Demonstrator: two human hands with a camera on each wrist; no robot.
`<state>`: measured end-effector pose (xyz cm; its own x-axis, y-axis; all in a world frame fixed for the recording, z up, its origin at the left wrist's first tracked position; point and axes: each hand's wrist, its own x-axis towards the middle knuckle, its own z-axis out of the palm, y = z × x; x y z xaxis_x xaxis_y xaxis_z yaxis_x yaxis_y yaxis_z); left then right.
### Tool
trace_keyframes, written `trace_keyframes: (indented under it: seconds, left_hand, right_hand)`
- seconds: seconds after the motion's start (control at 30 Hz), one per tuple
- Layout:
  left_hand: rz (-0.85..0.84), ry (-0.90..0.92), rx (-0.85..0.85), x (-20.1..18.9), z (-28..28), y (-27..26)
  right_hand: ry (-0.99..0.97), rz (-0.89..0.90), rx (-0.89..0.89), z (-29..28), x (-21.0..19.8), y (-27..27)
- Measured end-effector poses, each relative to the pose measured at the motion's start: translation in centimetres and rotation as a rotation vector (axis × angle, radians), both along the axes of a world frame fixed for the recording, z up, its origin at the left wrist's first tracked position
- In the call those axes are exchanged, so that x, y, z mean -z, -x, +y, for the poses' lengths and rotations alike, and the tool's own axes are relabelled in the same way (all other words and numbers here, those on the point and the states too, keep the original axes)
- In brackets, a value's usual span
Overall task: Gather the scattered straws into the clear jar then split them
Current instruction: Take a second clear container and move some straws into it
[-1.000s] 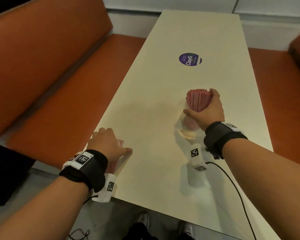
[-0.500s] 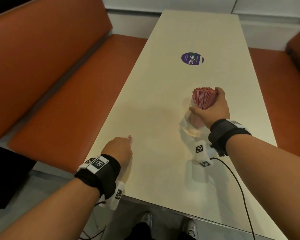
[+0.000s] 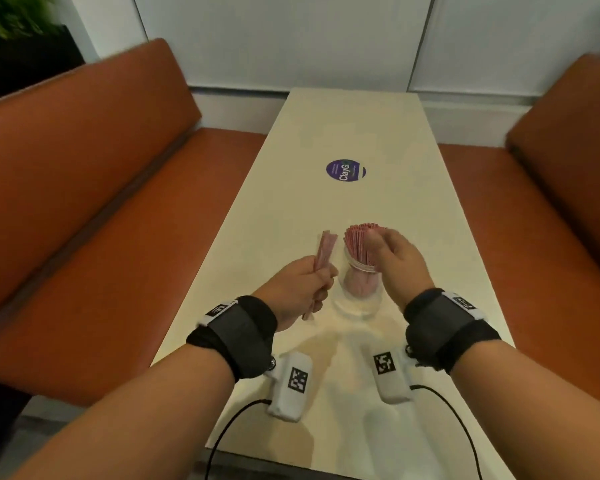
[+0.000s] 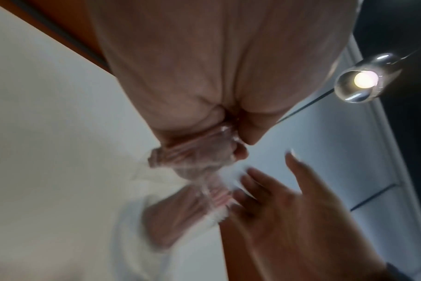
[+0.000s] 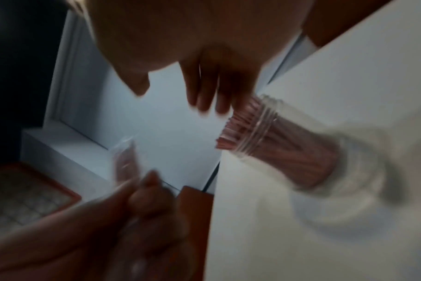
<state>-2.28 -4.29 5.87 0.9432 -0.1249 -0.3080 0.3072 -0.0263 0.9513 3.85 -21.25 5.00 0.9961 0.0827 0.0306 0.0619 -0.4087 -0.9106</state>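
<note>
A clear jar (image 3: pixel 360 285) stands upright on a pale table (image 3: pixel 413 188), packed with pink straws (image 3: pixel 361 244) that fan out above its mouth. 1 second ago the left hand lay flat over a few loose straws at the table edge, well to the left of the jar; now the left hand (image 3: pixel 300 289) is raised just left of the jar, fingers curled around that small bundle (image 3: pixel 82 251), which points upward, level with the jar's mouth. The right hand (image 3: pixel 394 261), which was wrapped around the straws in the jar, has loosened: its fingers are straight and spread just beside the straw tops, gripping nothing. No other loose straws show on the table, so this looks like the last batch, ready to drop in before splitting begins.
</note>
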Motion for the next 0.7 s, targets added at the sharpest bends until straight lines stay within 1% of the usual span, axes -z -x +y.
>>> trace_keyframes:
  seconds: [0.03,0.07,0.1,0.13,0.2,0.33,0.4,0.5,0.57,0.6,0.63,0.67,0.7]
  left_hand:
    - [-0.043,-0.014,0.028,-0.4,-0.8,-0.4]
    - [-0.088,-0.046,0.06,-0.9,-1.5,-0.8]
    - [-0.124,-0.086,0.091,-1.3,-2.2,-1.1]
    - [-0.149,-0.117,0.118,-1.8,-3.0,-1.3]
    - [-0.136,-0.106,0.163,-2.0,-3.9,-1.1]
    - [0.006,-0.025,0.289,-0.6,-3.9,0.4]
    - [-0.019,-0.008,0.274,-0.1,-4.2,0.2]
    - [-0.1,0.007,0.185,-0.1,-5.3,-0.4]
    - [-0.111,-0.002,0.188,0.0,-5.4,-0.4]
    - [-0.116,-0.046,0.225,0.1,-5.2,-0.3]
    - [-0.122,-0.147,0.273,0.1,-4.6,-0.3]
    - [-0.14,-0.285,0.295,0.0,-3.7,-0.4]
    - [-0.172,-0.434,0.254,-0.1,-2.8,-0.8]
  right_hand:
    - [-0.084,0.137,-0.169,0.6,-0.5,0.8]
    - [-0.156,0.237,-0.316,1.0,-0.9,1.4]
    - [-0.218,0.293,-0.397,1.5,-1.3,1.9]
    - [-0.269,0.311,-0.409,1.5,-1.7,2.2]
    - [-0.31,0.298,-0.358,1.0,-2.6,2.2]
    - [-0.333,0.322,-0.328,-1.2,-3.0,1.3]
    - [-0.338,0.344,-0.351,-1.4,-2.8,1.7]
    - [-0.367,0.377,-0.398,-1.0,-2.2,2.8]
    - [-0.365,0.391,-0.417,-1.3,-2.2,3.0]
    - [-0.351,0.393,-0.422,-1.6,-2.2,2.9]
    - [-0.348,0.396,-0.411,-2.1,-2.1,2.7]
    - [-0.354,0.409,-0.39,-2.6,-2.0,2.4]
    - [-0.374,0.437,-0.38,-3.1,-1.8,2.2]
